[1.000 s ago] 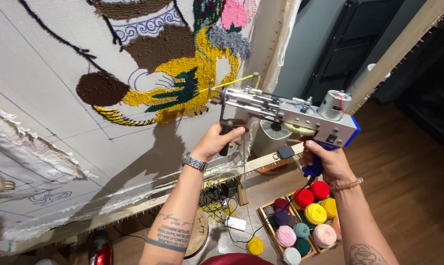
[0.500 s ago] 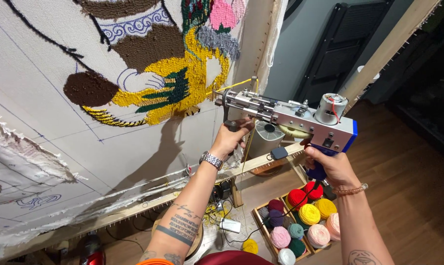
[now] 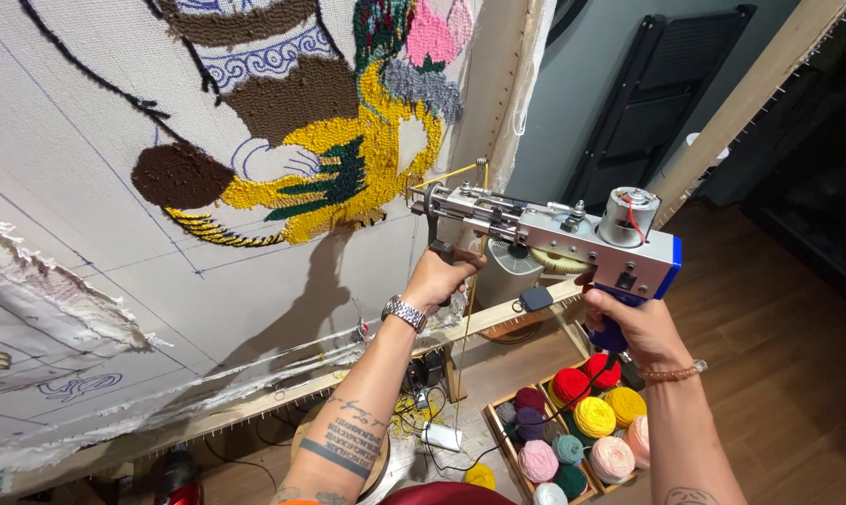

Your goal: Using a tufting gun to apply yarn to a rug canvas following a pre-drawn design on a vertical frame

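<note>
Gripping the front handle of the tufting gun [image 3: 549, 238], the left hand [image 3: 439, 278] is closed around it just below the needle end, while the right hand [image 3: 633, 327] is wrapped tight on the blue rear grip under the motor. The gun sits level in front of the stretched backing cloth [image 3: 161, 281], its needle close to the cloth's right edge beside the tufted picture [image 3: 348, 159] but seemingly not yet pressed in. Judging from this, good work here calls for the foot square against the cloth, firm steady forward pressure from both hands, and the yellow yarn [image 3: 446, 175] feeding slack from above the needle. Below the wooden frame rail [image 3: 498, 318], a shallow wooden box [image 3: 498, 421] on the floor holds balls of yarn in red, yellow, purple, pink and teal, packed touching one another. No readable labels or signs show; faint blue marks lie on the cloth at lower left.
</note>
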